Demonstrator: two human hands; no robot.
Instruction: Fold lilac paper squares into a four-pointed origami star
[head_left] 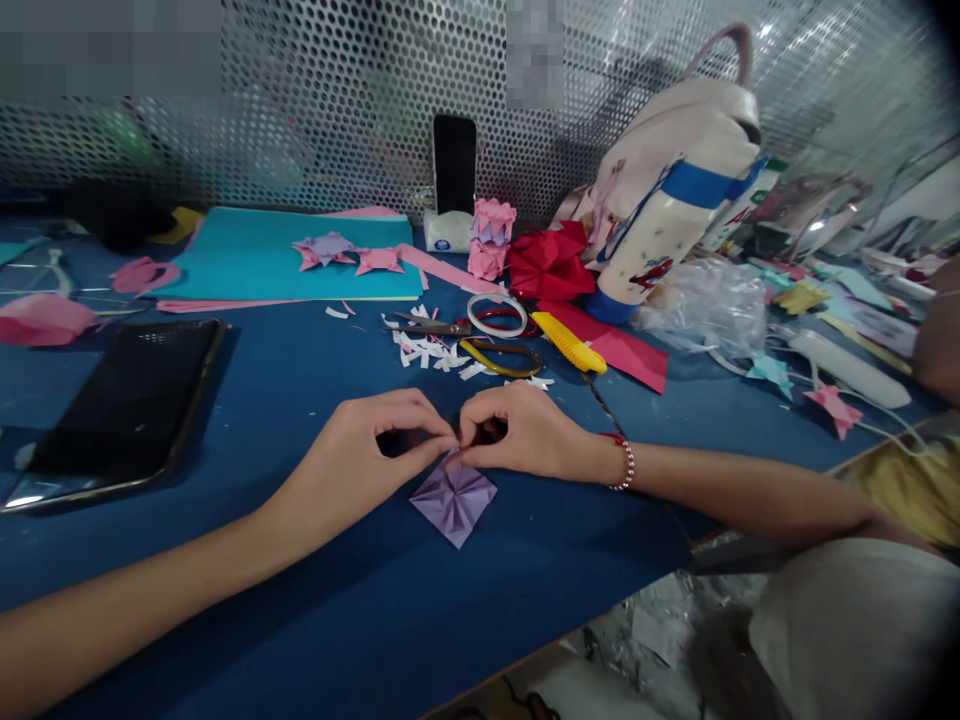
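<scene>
A square of purple origami paper (455,500), creased in a star pattern from its middle, lies on the blue tabletop with one corner pointing at me. At its far corner both sets of fingertips meet. My left hand (375,440) pinches that corner between thumb and forefinger. From the other side my right hand (517,430), with a beaded bracelet at the wrist, pinches the same corner. The fingers cover the exact fold there. Just beyond my hands lie scissors (501,357) with yellow and red handles among white paper scraps (427,352).
Left lies a large phone (124,405); behind it are blue paper sheets (247,255) with folded pink pieces. A second phone (454,165) stands upright at the back. Right of it are a red paper shape (551,262), a yellow cutter (570,343), a leaning bottle (660,230) and a bag (675,120).
</scene>
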